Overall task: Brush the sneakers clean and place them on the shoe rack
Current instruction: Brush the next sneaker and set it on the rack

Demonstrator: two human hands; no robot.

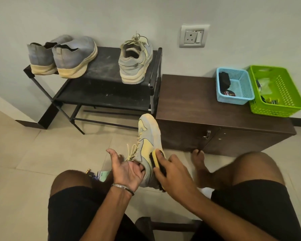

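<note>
A grey and yellow sneaker (pixel 147 136) is held toe-away between my knees. My left hand (pixel 127 168) holds it at the collar, fingers tucked into the opening and thumb spread out. My right hand (pixel 172 173) grips a yellow-backed brush (pixel 155 160) with dark bristles pressed against the sneaker's right side. Its matching sneaker (pixel 135 61) stands on the top shelf of the black shoe rack (pixel 104 66), heel toward me. A grey pair (pixel 63 56) stands at the rack's left end.
A dark wooden cabinet (pixel 207 105) stands right of the rack, carrying a blue basket (pixel 235 86) and a green basket (pixel 276 91). A wall socket (pixel 194 35) is above it. Small items (pixel 99 174) lie on the tiled floor by my left knee. My bare foot (pixel 200 164) rests near the cabinet.
</note>
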